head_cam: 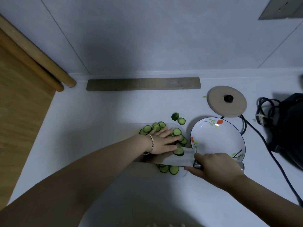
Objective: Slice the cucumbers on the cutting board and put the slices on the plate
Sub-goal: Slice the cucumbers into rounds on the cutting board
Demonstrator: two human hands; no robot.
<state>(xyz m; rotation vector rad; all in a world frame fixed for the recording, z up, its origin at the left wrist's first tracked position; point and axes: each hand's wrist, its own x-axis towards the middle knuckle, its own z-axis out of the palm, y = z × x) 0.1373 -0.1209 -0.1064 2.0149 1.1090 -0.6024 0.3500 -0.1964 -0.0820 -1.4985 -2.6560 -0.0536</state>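
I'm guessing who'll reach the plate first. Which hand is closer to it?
Right. The right hand grips the knife at the near rim of the plate. The left hand rests flat on the slices, left of the plate.

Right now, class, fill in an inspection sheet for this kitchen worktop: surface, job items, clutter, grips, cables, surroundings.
Surface: white countertop under pale cutting board.
Job's things: green cucumber slices piled on board; flowered white plate holds none; steel cleaver, one slice on its blade.
Clutter: round wooden lid; stray slice and cucumber end off the board.
Grips: left hand flat on slices; right hand grips cleaver handle.
Cables: black cable runs past plate, coils beside black appliance.
Surroundings: grey strip along wall; wooden rods left.
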